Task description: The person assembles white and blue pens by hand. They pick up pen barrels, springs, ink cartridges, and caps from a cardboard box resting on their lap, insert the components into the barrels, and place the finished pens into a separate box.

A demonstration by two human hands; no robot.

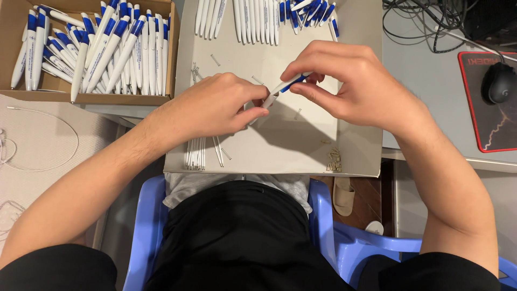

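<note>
A seated person works over a flat cardboard sheet [301,145] resting across the lap, both hands meeting at its middle on a single blue-and-white pen [283,89]. The right hand [355,86] pinches the pen's blue-clipped end between thumb and fingertips, while the left hand [215,108] closes thumb and forefinger around the white barrel end — the pen held just above the sheet, tilted, so the two halves line up between the hands.

Parts sit within reach on the sheet: a row of white pen barrels [242,19] along the far edge, a few blue-clipped pieces [309,13] beside them to the right, thin white refills [196,153] near the left hand's wrist, loose small springs [334,159] at the near right corner and more scattered toward the far left.

To the far left, an open cardboard box [13,27] holds a heap of finished-looking blue-and-white pens [107,48], lying mostly parallel. A computer mouse [500,82] sits on a red-edged black mat [479,124] on the surface at right — well apart from the work. The person sits on a blue plastic chair [142,226].
</note>
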